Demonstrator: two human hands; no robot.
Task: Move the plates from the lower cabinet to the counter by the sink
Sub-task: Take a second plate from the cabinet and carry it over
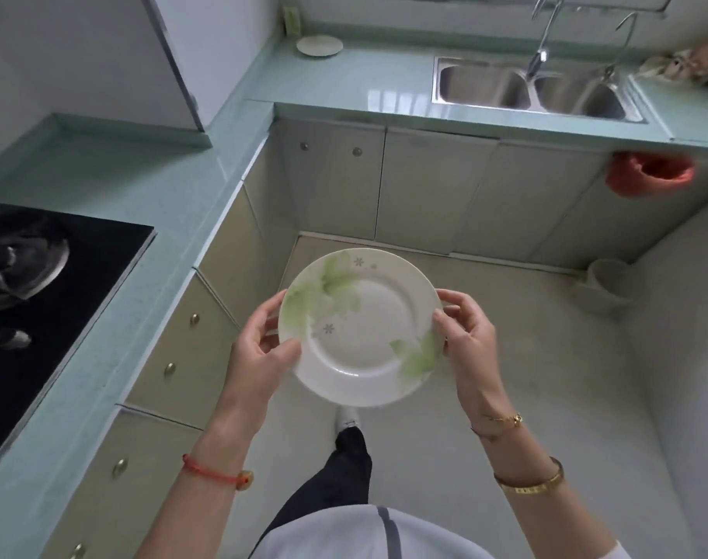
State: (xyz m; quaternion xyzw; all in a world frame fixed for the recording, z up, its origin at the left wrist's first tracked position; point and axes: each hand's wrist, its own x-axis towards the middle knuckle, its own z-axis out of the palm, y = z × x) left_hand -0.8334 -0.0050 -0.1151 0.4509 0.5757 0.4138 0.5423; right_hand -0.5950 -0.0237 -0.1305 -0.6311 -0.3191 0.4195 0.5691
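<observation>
A white plate with green leaf print (360, 328) is held level in front of me, above the floor. My left hand (263, 349) grips its left rim and my right hand (467, 336) grips its right rim. Another white plate (319, 46) lies on the pale green counter (364, 78) at the far corner, left of the steel double sink (533, 86). The lower cabinet doors (332, 183) under the counter look closed.
A black gas hob (41, 308) sits in the counter on my left. A red bag (648, 173) hangs below the sink counter on the right. A pale bin (604, 286) stands on the floor by the right wall. Taps (546, 38) rise over the sink.
</observation>
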